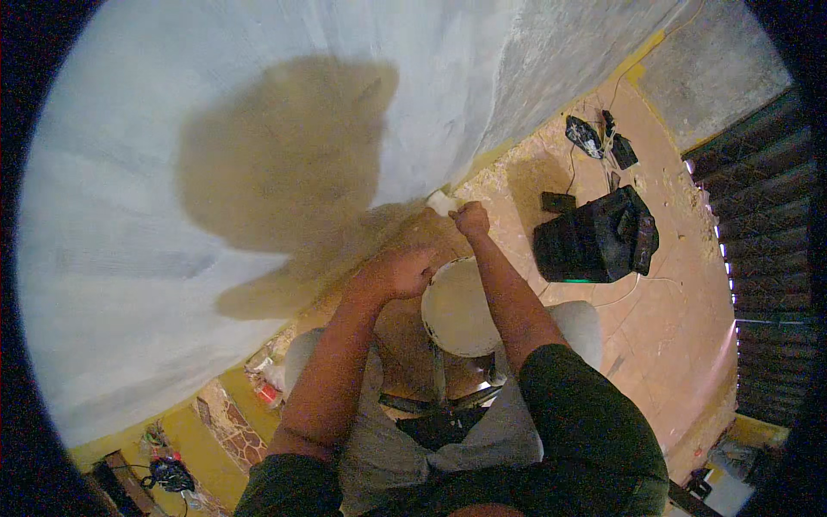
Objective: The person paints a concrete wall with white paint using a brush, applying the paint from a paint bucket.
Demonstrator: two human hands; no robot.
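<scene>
My right hand (471,220) is closed on a small white piece (442,203), held against the foot of a white-coated wall (116,278). Whether this piece is a brush head, a sponge or a cloth is too blurred to tell. Between my knees stands a round container (457,310) with a pale top surface; I cannot tell if that is a lid or its contents. My left hand (406,274) is at the container's left rim, fingers bent. Whether it grips the rim is unclear. My right forearm covers part of the container's right side.
Right of my arm, a black box-shaped device (588,239) with a green light stands on the pinkish floor (672,336). Cables and a black bundle (583,137) lie beyond it. A corrugated metal shutter (762,258) borders the right. Small items (171,475) lie at lower left.
</scene>
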